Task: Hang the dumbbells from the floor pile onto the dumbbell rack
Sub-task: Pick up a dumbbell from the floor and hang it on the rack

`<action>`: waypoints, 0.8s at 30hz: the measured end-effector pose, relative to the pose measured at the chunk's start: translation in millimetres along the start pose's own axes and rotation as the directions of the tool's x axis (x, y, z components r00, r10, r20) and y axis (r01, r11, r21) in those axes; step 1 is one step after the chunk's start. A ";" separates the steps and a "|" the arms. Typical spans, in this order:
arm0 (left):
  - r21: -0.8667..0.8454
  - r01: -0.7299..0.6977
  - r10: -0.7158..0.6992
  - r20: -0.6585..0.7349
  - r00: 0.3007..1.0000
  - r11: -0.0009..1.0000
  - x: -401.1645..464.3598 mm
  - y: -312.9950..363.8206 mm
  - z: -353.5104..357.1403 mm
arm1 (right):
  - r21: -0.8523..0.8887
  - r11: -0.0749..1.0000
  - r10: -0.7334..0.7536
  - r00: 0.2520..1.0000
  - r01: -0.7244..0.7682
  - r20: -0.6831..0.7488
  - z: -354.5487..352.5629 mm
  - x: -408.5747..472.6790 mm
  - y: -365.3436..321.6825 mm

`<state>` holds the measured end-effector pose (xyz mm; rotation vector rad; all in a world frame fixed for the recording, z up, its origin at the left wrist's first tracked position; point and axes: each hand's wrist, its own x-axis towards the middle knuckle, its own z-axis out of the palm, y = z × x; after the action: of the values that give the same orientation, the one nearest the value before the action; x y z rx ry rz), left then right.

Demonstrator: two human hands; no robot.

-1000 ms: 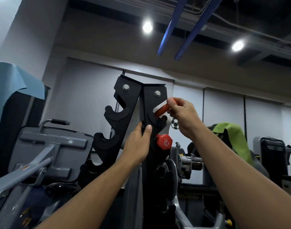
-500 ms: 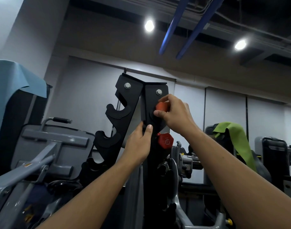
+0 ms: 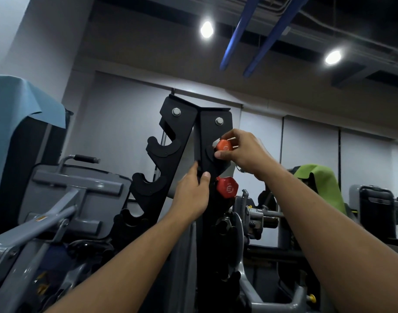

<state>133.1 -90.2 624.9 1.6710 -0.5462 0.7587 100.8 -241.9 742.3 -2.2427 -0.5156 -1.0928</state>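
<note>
A black dumbbell rack (image 3: 171, 141) with hooked cradles rises in the middle of the head view. My right hand (image 3: 243, 152) pinches the orange hexagonal end of a small dumbbell (image 3: 224, 146) at the top cradle of the rack's right plate. A second red dumbbell (image 3: 227, 187) hangs in the cradle just below. My left hand (image 3: 193, 193) grips the front edge of the right plate, thumb on the near face. The cradles on the left plate hold nothing. The floor pile is out of view.
A grey exercise machine (image 3: 76, 190) with a black handle stands left of the rack. A blue mat (image 3: 17, 102) drapes over equipment at far left. A green towel (image 3: 319, 184) lies on a machine at right. Weight plates (image 3: 227, 233) sit behind the rack.
My right hand has brought the orange dumbbell down and left into the top cradle, turning its hexagonal end toward me. My left hand has stayed on the rack plate.
</note>
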 end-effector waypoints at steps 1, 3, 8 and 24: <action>-0.004 0.003 -0.003 0.002 1.000 1.000 0.3 0.1 -0.1 | 0.038 0.999 0.011 1.000 -0.011 -0.007 1.2 -2.1 0.7; -0.012 0.009 -0.009 0.005 1.000 1.000 0.3 0.9 -0.7 | 0.082 0.996 0.017 1.000 -0.015 -0.016 4.1 -4.7 4.9; -0.014 -0.002 0.002 -0.006 1.000 1.000 -1.6 4.5 -2.6 | 0.111 0.994 0.011 1.000 -0.010 -0.014 11.8 -7.5 12.1; -0.005 0.056 -0.056 -0.002 0.998 0.998 -28.4 6.5 -13.3 | 0.359 0.926 0.120 0.993 -0.119 0.018 14.5 -37.4 26.7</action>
<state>106.5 -79.8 610.2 1.6742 -0.4971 0.7177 102.3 -255.8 696.2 -1.9226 -0.5228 -0.8617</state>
